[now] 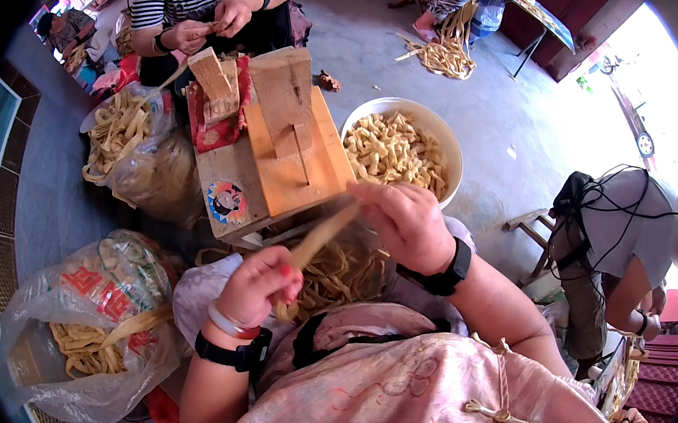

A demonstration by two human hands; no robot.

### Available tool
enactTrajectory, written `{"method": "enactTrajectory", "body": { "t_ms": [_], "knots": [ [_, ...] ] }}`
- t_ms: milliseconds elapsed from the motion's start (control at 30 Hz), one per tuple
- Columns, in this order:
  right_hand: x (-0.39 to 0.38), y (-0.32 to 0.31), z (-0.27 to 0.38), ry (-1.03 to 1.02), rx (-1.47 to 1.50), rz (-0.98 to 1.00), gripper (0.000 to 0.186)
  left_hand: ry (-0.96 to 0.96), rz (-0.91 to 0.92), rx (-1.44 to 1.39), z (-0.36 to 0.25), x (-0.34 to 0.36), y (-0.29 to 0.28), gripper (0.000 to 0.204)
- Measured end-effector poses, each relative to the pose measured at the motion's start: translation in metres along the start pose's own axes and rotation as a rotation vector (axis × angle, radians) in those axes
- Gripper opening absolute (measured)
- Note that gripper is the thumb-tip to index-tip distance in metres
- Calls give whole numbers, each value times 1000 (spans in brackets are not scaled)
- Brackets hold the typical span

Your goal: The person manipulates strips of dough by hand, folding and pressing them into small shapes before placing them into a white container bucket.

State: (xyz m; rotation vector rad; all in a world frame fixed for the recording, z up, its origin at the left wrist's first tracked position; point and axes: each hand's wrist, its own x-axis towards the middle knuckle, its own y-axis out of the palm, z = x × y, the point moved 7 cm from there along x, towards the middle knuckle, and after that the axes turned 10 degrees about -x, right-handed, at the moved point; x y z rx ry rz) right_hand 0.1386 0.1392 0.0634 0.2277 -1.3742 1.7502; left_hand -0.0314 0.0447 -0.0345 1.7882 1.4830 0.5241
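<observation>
A flat pale yellow strip (325, 236) is stretched slantwise between my two hands, over my lap. My left hand (261, 288) has its fingers closed on the strip's lower left end. My right hand (409, 221), higher and further right, pinches the other end beside the white bucket (455, 147); the fingertips are slightly blurred. Short knotted pieces (394, 151) of the same yellow material fill the bucket. More loose strips (345, 272) lie in my lap beneath the hands. Just ahead, a wooden block (283, 94) stands upright on an orange-brown board (334, 163), with a thin rod against it.
The board rests on a low wooden table (228, 161) bearing a second wooden stand (212, 81). Plastic bags of strips (51, 402) sit at the left. A person (205, 8) works opposite with both hands together; another person (633, 216) bends over at the right, near a wooden stool (533, 233).
</observation>
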Motion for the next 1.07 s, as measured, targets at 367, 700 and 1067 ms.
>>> {"method": "enactTrajectory", "body": {
  "t_ms": [367,700,1067],
  "knots": [
    [-32,38,33,-190,169,179,19,67,155,1053,16,14,37,19],
    [-69,87,-17,1047,1477,519,10,548,-1,1344,-3,17,65,38],
    [-39,53,-6,295,235,289,26,50,-72,127,28,23,10,31]
  ]
}}
